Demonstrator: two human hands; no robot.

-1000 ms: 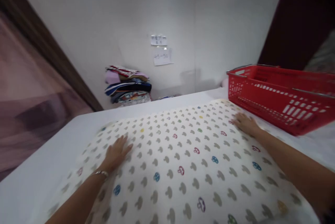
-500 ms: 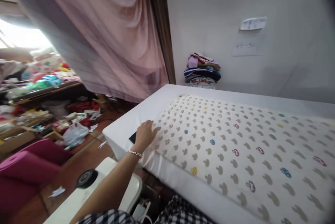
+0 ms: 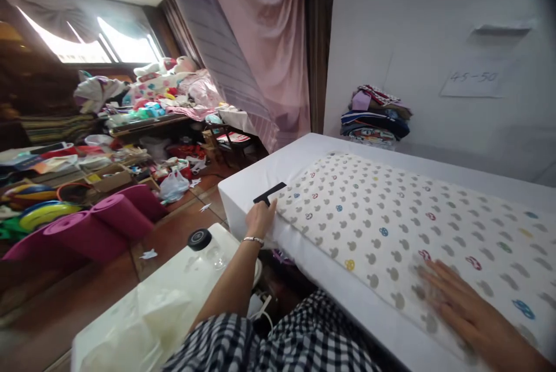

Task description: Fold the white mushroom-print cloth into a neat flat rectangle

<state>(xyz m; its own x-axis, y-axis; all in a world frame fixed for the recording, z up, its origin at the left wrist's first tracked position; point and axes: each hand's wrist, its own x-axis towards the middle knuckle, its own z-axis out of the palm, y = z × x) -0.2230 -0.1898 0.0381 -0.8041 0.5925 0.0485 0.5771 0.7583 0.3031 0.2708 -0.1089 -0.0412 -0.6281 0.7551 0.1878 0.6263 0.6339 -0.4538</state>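
A cream cloth point(image 3: 373, 227) printed with grey and coloured mushroom shapes lies spread over the white-covered table. At the table's left end, my left hand point(image 3: 260, 218) is closed at the lower side of a flat black T-shaped tool point(image 3: 270, 192). Part of the tool is hidden by the fingers, and its kind is unclear. The hand is beside the cloth's left edge. My right hand point(image 3: 467, 308) lies flat on the cloth near its front edge, fingers stretched out and slightly blurred.
A clear jar with a black lid point(image 3: 200, 239) stands on a white side table point(image 3: 143, 279) at my left. Folded clothes point(image 3: 376, 114) are stacked by the wall. Pink rolls point(image 3: 104, 221) and cluttered goods fill the floor and shelves beyond.
The view has swung left, and the red basket is out of sight. My left hand has gone from the cloth to the black tool at the table's end. My right hand is back in view.
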